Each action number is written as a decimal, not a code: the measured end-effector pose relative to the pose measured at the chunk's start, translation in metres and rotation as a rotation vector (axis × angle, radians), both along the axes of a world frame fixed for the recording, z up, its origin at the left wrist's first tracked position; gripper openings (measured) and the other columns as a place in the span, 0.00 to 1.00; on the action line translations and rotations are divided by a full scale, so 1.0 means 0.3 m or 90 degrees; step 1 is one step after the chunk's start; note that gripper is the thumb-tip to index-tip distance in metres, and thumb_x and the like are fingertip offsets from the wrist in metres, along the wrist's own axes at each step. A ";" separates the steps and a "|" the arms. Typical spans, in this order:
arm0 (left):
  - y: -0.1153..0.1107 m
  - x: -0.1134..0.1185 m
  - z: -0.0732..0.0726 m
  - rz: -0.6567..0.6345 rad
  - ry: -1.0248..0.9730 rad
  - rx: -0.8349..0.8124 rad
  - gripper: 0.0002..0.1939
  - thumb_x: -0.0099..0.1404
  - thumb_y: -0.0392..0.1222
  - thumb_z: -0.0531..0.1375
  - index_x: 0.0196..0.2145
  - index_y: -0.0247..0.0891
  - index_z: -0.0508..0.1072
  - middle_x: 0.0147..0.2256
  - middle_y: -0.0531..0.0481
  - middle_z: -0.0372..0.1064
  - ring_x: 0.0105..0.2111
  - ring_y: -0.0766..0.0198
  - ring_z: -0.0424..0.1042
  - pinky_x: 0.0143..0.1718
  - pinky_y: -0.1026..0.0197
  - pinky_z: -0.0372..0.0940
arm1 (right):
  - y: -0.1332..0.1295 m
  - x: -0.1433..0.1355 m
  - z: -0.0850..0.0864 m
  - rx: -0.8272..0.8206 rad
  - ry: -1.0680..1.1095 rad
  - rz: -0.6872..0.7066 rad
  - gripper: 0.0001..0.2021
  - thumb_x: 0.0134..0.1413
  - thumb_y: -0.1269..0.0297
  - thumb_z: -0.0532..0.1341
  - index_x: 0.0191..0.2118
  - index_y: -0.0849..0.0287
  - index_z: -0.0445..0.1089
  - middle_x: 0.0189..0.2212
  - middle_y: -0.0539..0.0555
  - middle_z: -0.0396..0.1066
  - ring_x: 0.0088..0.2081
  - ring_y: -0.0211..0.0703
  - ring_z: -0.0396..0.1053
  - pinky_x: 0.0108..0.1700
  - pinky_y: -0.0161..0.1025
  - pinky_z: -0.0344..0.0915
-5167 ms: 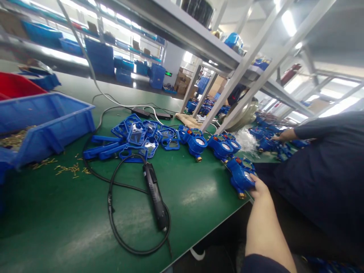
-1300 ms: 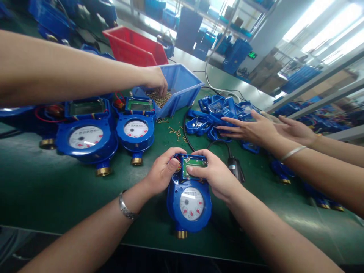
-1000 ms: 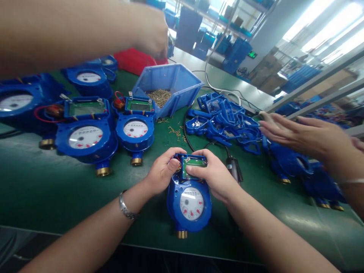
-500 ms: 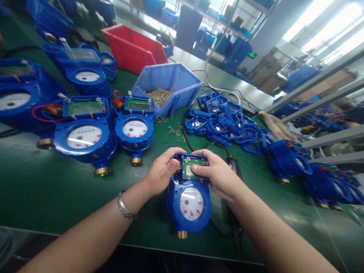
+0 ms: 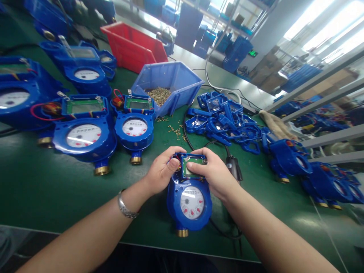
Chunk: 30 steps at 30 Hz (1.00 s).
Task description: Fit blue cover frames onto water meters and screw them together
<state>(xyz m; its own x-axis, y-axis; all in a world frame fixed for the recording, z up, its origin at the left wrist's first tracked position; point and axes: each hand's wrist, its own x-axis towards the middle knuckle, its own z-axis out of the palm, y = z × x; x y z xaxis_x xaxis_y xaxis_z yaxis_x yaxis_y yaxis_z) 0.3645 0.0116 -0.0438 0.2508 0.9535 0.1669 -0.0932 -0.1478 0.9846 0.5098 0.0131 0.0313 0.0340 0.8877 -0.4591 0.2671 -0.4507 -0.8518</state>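
Both hands grip a blue water meter [image 5: 189,204] near the front edge of the green bench. Its round dial faces up, and a brass threaded end points toward me. My left hand [image 5: 163,170] wraps the upper left side, its thumb beside the wired battery pocket. My right hand [image 5: 217,172] holds the upper right side, and its thumb presses on the display of the green circuit board [image 5: 196,170] in the open top housing. The fingers of both hands behind the housing are mostly hidden. A black-bodied corded tool [image 5: 233,168] lies just right of my right hand.
Several similar meters [image 5: 85,136] stand at left, more [image 5: 290,159] at right. A blue bin [image 5: 182,87] holds brass screws, with loose screws [image 5: 176,132] before it. Behind is a red bin [image 5: 136,47]. Blue plastic covers [image 5: 224,121] lie piled in the middle, beside cables.
My right thumb has slid left across the circuit board's display. The meter and my left hand stay practically where they were.
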 end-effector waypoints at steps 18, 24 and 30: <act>0.003 -0.002 0.003 -0.013 0.017 -0.005 0.35 0.58 0.70 0.44 0.43 0.35 0.66 0.36 0.45 0.68 0.36 0.56 0.67 0.38 0.57 0.62 | -0.003 0.005 0.004 -0.012 0.030 0.017 0.17 0.36 0.66 0.65 0.36 0.60 0.63 0.27 0.48 0.67 0.28 0.38 0.65 0.32 0.37 0.63; 0.001 -0.001 0.003 -0.002 0.017 -0.001 0.34 0.59 0.69 0.45 0.43 0.35 0.66 0.36 0.45 0.68 0.37 0.55 0.68 0.38 0.57 0.62 | -0.001 0.002 0.006 0.006 0.011 0.014 0.18 0.34 0.65 0.67 0.35 0.60 0.64 0.26 0.47 0.67 0.28 0.38 0.65 0.32 0.37 0.63; 0.001 -0.003 0.007 0.001 0.029 0.002 0.34 0.59 0.70 0.45 0.42 0.35 0.66 0.35 0.45 0.68 0.35 0.56 0.68 0.37 0.58 0.62 | -0.005 -0.006 0.003 -0.004 0.006 0.014 0.20 0.33 0.67 0.69 0.36 0.59 0.63 0.26 0.48 0.67 0.28 0.38 0.66 0.31 0.37 0.64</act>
